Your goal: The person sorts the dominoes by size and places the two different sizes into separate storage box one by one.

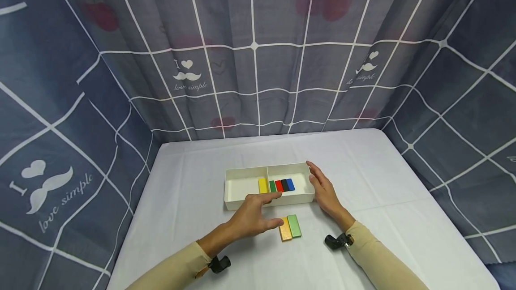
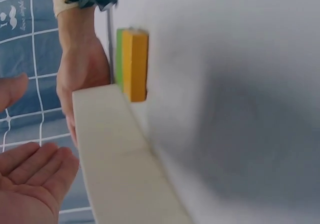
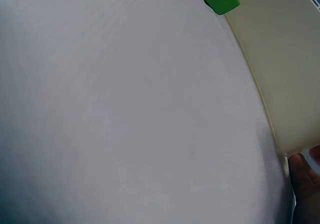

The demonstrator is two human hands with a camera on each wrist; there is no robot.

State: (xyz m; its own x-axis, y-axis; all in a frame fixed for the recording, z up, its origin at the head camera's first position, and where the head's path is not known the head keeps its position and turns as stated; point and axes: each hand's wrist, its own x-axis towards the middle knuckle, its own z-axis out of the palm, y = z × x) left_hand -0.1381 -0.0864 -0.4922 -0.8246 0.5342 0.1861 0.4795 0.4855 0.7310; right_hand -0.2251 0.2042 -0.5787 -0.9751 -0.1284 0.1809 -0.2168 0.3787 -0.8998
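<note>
A white two-compartment box (image 1: 246,205) lies on the table. A yellow block (image 1: 263,185) sits in its left compartment, beside the divider. Green (image 1: 272,186), red (image 1: 279,185), black (image 1: 285,185) and blue (image 1: 290,184) blocks stand side by side in the right one. My left hand (image 1: 251,218) hovers at the box's front wall, fingers extended and thumb apart, nothing held. Its thumb is close to an orange block (image 1: 285,232); whether they touch cannot be told. A light green block (image 1: 294,226) lies against the orange one. My right hand (image 1: 327,195) rests along the box's right end, fingers fairly straight.
White cloth covers the table (image 1: 193,182). Dark checked curtains (image 1: 225,70) enclose it at the back and both sides. Each wrist wears a small black camera, such as the left wrist camera (image 1: 219,264).
</note>
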